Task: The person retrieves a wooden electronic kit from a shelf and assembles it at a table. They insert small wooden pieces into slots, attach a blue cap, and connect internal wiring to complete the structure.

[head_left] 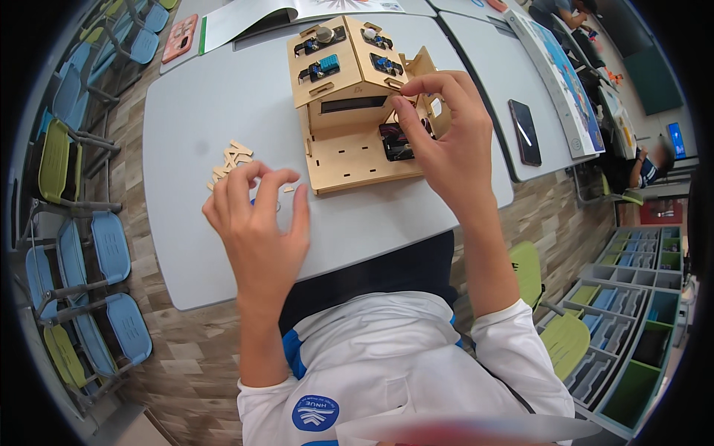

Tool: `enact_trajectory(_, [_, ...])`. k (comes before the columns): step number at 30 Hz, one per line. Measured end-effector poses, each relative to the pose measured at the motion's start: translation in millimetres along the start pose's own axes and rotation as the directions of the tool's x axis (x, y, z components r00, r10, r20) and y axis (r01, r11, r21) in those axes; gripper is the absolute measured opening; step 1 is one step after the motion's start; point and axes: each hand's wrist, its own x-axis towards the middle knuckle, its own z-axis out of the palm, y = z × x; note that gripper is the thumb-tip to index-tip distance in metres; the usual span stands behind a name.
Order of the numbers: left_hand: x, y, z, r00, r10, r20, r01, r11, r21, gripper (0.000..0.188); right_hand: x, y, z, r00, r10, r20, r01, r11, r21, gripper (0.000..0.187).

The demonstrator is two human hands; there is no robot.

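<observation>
A wooden model house (349,167) with small electronic modules on its pitched roof (361,63) stands on the grey table in front of me. At the roof's front right corner, my right hand (454,134) has thumb and index fingertip closed in a pinch. Whatever lies between them is too small to make out. My left hand (256,219) hangs over the table left of the house, fingers curled but apart, apparently holding nothing. Beside it lie a pile of small flat wooden pieces (236,154) and a single wooden bit (289,189). A small ring-like item is partly hidden under its fingers.
A dark phone (525,132) rests on the adjoining table at right, near a large printed box (558,82). Behind the house are an open booklet (245,22) and a pink case (179,39). Blue and green chairs (111,245) line the left; a person (654,163) sits far right.
</observation>
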Motion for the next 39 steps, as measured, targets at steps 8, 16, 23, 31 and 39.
enact_trajectory(8, [77.6, 63.6, 41.5, 0.917, 0.218, -0.335, -0.252, 0.966, -0.061, 0.021, -6.5, 5.2, 17.0, 0.984, 0.054, -0.170, -0.028, 0.988, 0.152, 0.014])
enact_trajectory(16, [79.9, 70.1, 63.3, 0.912, 0.201, -0.359, -0.229, 0.973, -0.039, 0.018, -9.9, 7.5, 21.2, 0.970, 0.095, -0.223, -0.038, 0.968, 0.249, 0.015])
enact_trajectory(23, [84.0, 66.3, 65.6, 0.898, 0.276, -0.342, -0.277, 0.960, 0.047, 0.019, -8.5, 8.4, 21.0, 0.969, 0.105, -0.224, -0.027, 0.945, 0.327, 0.015])
enact_trajectory(31, [86.2, 61.6, 70.9, 0.863, 0.355, -0.359, -0.317, 0.934, 0.163, 0.018, -7.1, 8.7, 22.6, 0.970, 0.135, -0.201, -0.070, 0.951, 0.302, 0.011])
enact_trajectory(39, [93.1, 59.3, 70.0, 0.836, 0.422, -0.350, -0.376, 0.906, 0.194, 0.018, -5.2, 13.7, 26.7, 0.974, 0.068, -0.217, -0.018, 0.974, 0.225, 0.013])
